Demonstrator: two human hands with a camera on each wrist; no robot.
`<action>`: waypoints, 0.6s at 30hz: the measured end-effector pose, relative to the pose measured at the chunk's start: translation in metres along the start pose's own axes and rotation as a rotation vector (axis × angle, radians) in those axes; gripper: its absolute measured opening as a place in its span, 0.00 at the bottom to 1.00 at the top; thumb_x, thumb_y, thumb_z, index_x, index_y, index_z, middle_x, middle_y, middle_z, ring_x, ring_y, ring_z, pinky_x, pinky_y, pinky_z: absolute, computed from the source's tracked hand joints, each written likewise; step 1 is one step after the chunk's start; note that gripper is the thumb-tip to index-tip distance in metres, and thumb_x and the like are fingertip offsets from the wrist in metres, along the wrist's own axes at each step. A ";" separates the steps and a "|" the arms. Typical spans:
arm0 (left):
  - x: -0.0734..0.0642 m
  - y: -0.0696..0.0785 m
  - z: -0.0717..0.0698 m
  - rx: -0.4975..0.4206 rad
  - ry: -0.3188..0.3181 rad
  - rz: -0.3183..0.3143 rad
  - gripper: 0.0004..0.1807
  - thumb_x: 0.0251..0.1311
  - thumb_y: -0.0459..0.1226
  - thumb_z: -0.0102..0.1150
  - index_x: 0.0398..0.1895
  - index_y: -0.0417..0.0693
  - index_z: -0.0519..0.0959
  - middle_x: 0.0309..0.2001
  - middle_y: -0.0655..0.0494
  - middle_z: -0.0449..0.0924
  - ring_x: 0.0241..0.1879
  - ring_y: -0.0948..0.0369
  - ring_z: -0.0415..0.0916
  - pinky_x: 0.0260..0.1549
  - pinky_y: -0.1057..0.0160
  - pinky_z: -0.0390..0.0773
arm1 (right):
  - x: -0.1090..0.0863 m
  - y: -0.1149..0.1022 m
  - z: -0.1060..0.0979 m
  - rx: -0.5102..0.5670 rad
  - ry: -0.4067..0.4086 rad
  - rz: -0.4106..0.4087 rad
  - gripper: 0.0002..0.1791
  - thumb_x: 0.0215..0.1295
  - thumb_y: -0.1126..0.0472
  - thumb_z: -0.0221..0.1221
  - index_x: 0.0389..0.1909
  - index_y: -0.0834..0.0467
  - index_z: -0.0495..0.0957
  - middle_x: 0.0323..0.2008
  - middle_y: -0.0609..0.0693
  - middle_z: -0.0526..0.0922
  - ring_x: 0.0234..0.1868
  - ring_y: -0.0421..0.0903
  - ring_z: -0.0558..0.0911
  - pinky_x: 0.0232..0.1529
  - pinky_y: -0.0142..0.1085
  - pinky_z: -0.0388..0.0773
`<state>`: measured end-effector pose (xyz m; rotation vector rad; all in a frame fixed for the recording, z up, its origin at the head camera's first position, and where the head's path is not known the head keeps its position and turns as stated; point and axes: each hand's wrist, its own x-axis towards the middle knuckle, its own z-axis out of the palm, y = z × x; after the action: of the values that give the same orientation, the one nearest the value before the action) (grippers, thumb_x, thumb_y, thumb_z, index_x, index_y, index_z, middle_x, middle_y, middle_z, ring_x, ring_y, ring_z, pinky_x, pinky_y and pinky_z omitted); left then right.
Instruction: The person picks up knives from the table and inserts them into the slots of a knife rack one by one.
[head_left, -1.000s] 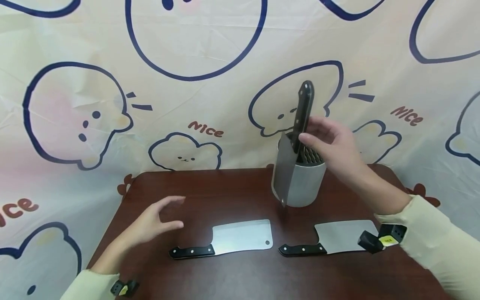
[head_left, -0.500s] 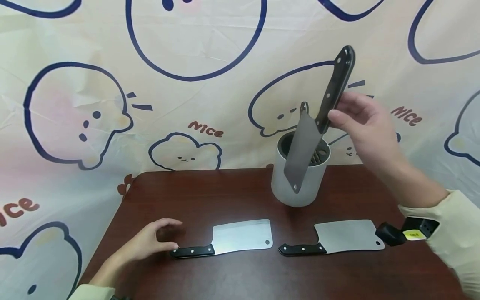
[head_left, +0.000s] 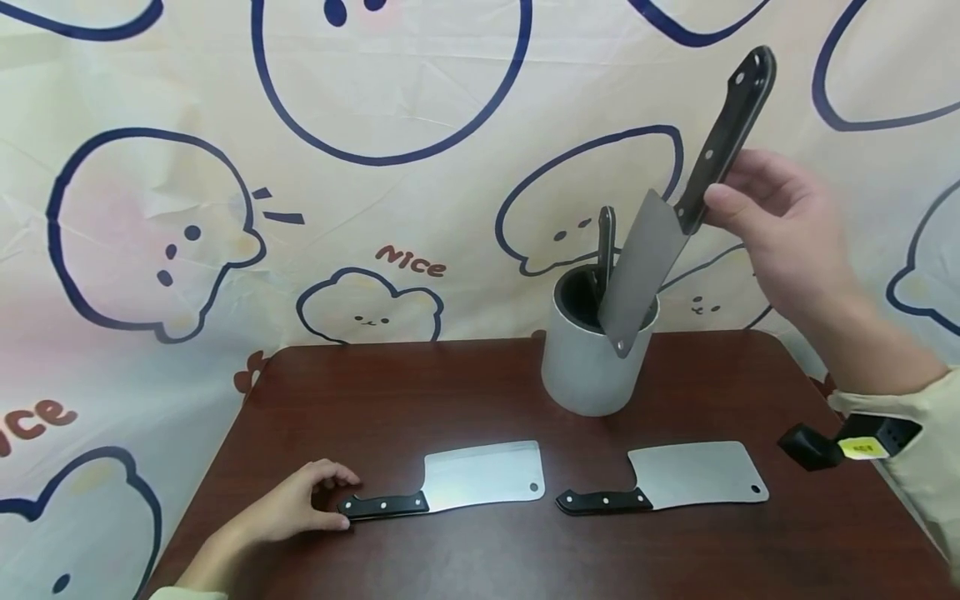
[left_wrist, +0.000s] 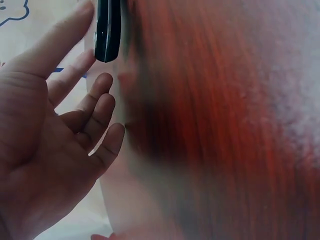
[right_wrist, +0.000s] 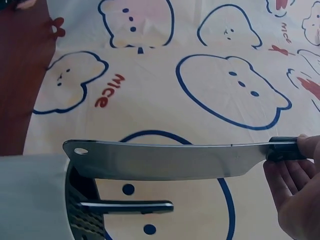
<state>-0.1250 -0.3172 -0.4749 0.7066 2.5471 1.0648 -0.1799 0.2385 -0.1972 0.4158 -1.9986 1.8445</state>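
Table: topped by knife holder.
Raised cleaver: pinched by right hand, tilted at holder's mouth.
Left cleaver: laid front-left of holder, handle flanked by left hand, fingers parted, contact unclear.
Right cleaver: laid front-right of holder.
Upright knife handle: seen inside holder.

With our right grip, we lift the held cleaver higher and rightward, baring a black handle in the knife holder; our left grip descends to the leftmost cleaver's handle.
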 end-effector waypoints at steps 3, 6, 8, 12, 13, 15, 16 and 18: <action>-0.001 -0.004 0.003 0.016 0.004 0.031 0.23 0.52 0.45 0.78 0.48 0.49 0.81 0.44 0.59 0.78 0.42 0.61 0.70 0.40 0.64 0.74 | 0.006 0.000 -0.004 0.042 0.000 -0.035 0.20 0.69 0.67 0.63 0.62 0.60 0.78 0.49 0.52 0.84 0.49 0.44 0.85 0.55 0.25 0.77; -0.001 -0.005 0.005 0.020 0.010 0.043 0.20 0.50 0.43 0.79 0.44 0.51 0.81 0.42 0.60 0.77 0.41 0.61 0.68 0.39 0.63 0.72 | 0.012 0.000 -0.008 0.075 0.003 -0.058 0.19 0.69 0.69 0.62 0.61 0.61 0.79 0.50 0.53 0.85 0.48 0.44 0.86 0.55 0.25 0.77; -0.001 -0.006 0.006 0.021 0.014 0.043 0.19 0.49 0.41 0.80 0.42 0.52 0.81 0.40 0.61 0.76 0.40 0.60 0.68 0.38 0.63 0.71 | 0.015 0.000 -0.010 0.094 0.008 -0.064 0.19 0.69 0.69 0.62 0.60 0.63 0.79 0.50 0.54 0.85 0.48 0.45 0.86 0.54 0.25 0.78; 0.000 -0.009 0.010 0.030 0.027 0.051 0.19 0.48 0.40 0.81 0.41 0.52 0.80 0.38 0.61 0.76 0.38 0.60 0.68 0.36 0.64 0.70 | 0.020 0.001 -0.013 0.076 0.033 -0.052 0.20 0.69 0.68 0.64 0.60 0.62 0.79 0.50 0.53 0.84 0.48 0.45 0.85 0.53 0.25 0.79; 0.000 -0.010 0.011 0.035 0.033 0.063 0.19 0.48 0.40 0.81 0.41 0.52 0.80 0.38 0.61 0.76 0.38 0.60 0.69 0.36 0.63 0.71 | 0.021 0.002 -0.013 0.062 0.041 -0.045 0.20 0.69 0.67 0.64 0.61 0.62 0.79 0.50 0.53 0.84 0.48 0.45 0.85 0.53 0.25 0.78; 0.001 -0.012 0.013 0.046 0.044 0.089 0.19 0.48 0.39 0.81 0.41 0.52 0.80 0.38 0.61 0.75 0.37 0.60 0.69 0.35 0.63 0.71 | 0.023 0.003 -0.015 0.051 0.050 -0.030 0.21 0.68 0.66 0.65 0.62 0.61 0.79 0.51 0.54 0.83 0.48 0.44 0.86 0.54 0.24 0.78; 0.001 -0.012 0.014 0.049 0.050 0.103 0.19 0.48 0.39 0.81 0.41 0.51 0.80 0.37 0.61 0.75 0.37 0.59 0.69 0.35 0.63 0.71 | 0.024 0.004 -0.015 0.047 0.053 -0.021 0.22 0.68 0.65 0.65 0.62 0.61 0.78 0.52 0.54 0.83 0.47 0.44 0.86 0.55 0.24 0.77; 0.002 -0.012 0.015 0.052 0.057 0.126 0.19 0.49 0.39 0.80 0.42 0.51 0.81 0.37 0.61 0.75 0.37 0.59 0.70 0.35 0.63 0.72 | 0.026 0.006 -0.015 0.043 0.056 -0.010 0.22 0.68 0.65 0.65 0.63 0.61 0.78 0.53 0.54 0.83 0.47 0.43 0.86 0.56 0.25 0.76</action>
<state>-0.1240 -0.3145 -0.4945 0.8734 2.6171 1.0761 -0.2044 0.2554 -0.1897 0.3807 -1.9198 1.8753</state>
